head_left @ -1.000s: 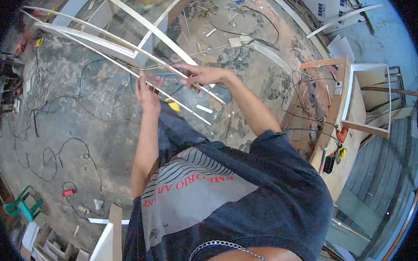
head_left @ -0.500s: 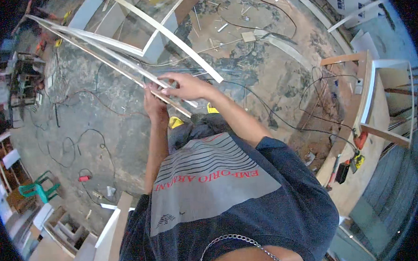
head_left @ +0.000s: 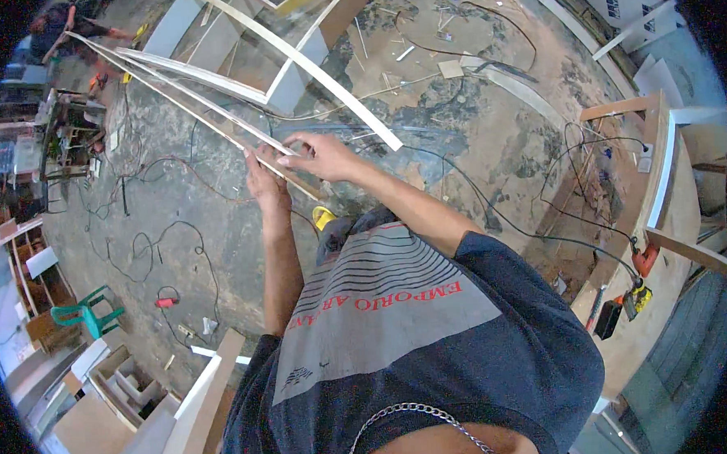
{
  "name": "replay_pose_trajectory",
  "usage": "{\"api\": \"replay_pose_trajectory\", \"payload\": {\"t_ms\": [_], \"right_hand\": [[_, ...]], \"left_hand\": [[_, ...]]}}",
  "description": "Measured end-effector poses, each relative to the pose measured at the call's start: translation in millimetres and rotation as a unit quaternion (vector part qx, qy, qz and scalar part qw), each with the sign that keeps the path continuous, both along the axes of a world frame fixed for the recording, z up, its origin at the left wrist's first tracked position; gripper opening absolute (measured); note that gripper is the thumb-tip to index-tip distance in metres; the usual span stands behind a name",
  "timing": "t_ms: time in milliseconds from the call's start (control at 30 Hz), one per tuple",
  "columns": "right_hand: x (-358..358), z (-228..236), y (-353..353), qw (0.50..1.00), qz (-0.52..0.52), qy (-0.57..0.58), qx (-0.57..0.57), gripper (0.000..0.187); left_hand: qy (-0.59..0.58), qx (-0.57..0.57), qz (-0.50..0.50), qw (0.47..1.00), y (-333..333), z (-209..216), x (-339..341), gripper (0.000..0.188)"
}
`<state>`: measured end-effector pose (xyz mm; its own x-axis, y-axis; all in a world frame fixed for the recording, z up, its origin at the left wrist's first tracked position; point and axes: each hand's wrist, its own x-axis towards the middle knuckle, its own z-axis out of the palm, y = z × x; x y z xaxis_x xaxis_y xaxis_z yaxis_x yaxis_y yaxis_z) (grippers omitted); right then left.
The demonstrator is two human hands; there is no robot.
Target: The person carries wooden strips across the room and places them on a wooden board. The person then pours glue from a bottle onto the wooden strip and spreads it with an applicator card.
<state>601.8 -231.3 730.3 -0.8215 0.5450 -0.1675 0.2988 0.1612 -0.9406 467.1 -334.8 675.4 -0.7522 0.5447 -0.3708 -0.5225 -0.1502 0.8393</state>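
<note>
- Concrete workshop floor (head_left: 474, 139) lies below you, stained and strewn with cables, offcuts and white frame pieces.
- Your left hand (head_left: 267, 183) is closed round the near end of the long thin strips (head_left: 193, 113); your right hand (head_left: 318, 154) rests on top with its fingers partly spread, pressing more than gripping. With so loose a top hold, one strip could slide out of the bundle.
- Those strips run far away to your upper left, held only at one end, so they likely flex and whip; a quick turn could snap one.
- Their far tips reach toward a person crouching (head_left: 61, 21) there, so swinging could strike them.
- A white frame (head_left: 290, 75) lies just beyond your hands and may catch the strips.
- Black cables (head_left: 494, 212) loop near your feet, a tripping risk.
</note>
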Motion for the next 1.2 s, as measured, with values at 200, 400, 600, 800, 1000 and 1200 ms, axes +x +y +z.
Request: {"api": "replay_pose_trajectory", "payload": {"t_ms": [200, 400, 600, 800, 1000, 1200], "right_hand": [[-6.2, 5.3, -8.5, 0.997, -0.037, 0.066, 0.009, 0.056], [-4.9, 8.5, -22.1, 0.997, -0.053, 0.045, 0.023, 0.052], [-5.0, 15.9, -29.3, 0.997, -0.048, 0.06, 0.007, 0.05], [-22.4, 15.4, -18.8, 0.994, -0.018, 0.104, -0.025, 0.047], [-31.9, 10.4, -8.0, 0.992, -0.02, 0.113, -0.047, 0.044], [-40.8, 9.8, 2.2, 0.994, -0.03, 0.099, -0.03, 0.041]], "left_hand": [[0.033, 0.001, 0.026, 0.999, 3.5, 33.1, 4.5, 0.066], [0.035, -0.007, 0.025, 0.999, -0.8, 39.6, 9.2, 0.058], [0.048, 0.024, -0.006, 0.999, 1.9, 36.2, 3.4, 0.056], [0.033, 0.03, 0.019, 0.999, 13.2, 45.9, -12.9, 0.063], [0.005, 0.061, 0.014, 0.998, 25.1, 45.3, -36.5, 0.065], [0.049, 0.057, 0.009, 0.997, 32.8, 51.4, -40.4, 0.067]]}}
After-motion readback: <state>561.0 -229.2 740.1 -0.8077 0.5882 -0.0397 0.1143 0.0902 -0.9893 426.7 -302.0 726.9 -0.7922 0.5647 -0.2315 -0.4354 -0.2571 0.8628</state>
